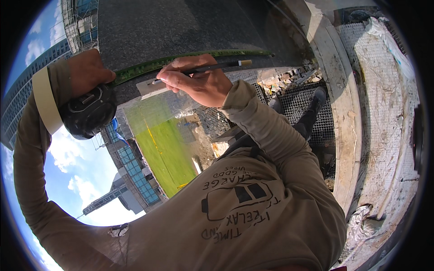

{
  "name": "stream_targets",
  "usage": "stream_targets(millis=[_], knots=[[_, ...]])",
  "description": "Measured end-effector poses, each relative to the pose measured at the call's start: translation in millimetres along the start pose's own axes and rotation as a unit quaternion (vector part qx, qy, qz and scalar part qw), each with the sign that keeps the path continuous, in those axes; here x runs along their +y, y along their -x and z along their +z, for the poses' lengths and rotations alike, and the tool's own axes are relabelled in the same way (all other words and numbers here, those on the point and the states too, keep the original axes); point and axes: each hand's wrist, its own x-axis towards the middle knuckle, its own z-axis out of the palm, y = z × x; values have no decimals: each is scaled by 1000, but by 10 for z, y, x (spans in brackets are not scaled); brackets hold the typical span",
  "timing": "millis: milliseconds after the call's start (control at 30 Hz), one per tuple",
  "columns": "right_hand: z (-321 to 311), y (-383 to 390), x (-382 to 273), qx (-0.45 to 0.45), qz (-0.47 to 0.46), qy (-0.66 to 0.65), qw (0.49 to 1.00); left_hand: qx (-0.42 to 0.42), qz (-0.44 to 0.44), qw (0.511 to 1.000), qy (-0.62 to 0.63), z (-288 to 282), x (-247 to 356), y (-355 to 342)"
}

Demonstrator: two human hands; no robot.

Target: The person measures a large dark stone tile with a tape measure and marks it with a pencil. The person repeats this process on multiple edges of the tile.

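Observation:
My left hand [90,74] is closed at the top of a tape measure's black case [89,113], one finger by the green blade [149,67]. The blade runs out to the right across a dark speckled stone slab [181,27]. A roll of cream-coloured tape [46,101] hangs round my left wrist. Below the blade, my right hand [196,81] pinches a dark pen [212,67] with a tan end. Its pale tip points left, close to a short light strip [147,87] at the slab's edge.
Broken rubble [289,79] lies beyond my right forearm, next to black grid matting [323,110] under my feet. A pale concrete kerb [341,90] curves along the right. Left of my body, a green surface [165,149] shows far below, with buildings [133,167] and sky.

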Motion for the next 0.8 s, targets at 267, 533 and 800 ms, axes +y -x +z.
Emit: stream_targets(millis=[267, 533, 800], knots=[[-8, -14, 5, -7, -6, 18, 1000, 35, 16, 999, -13, -45, 67, 15], [-20, -4, 34, -11, -14, 18, 1000, -22, -12, 1000, 10, -93, 60, -42], [-25, -9, 55, -17, -22, 13, 1000, 36, -24, 999, -2, -65, 113, 36]])
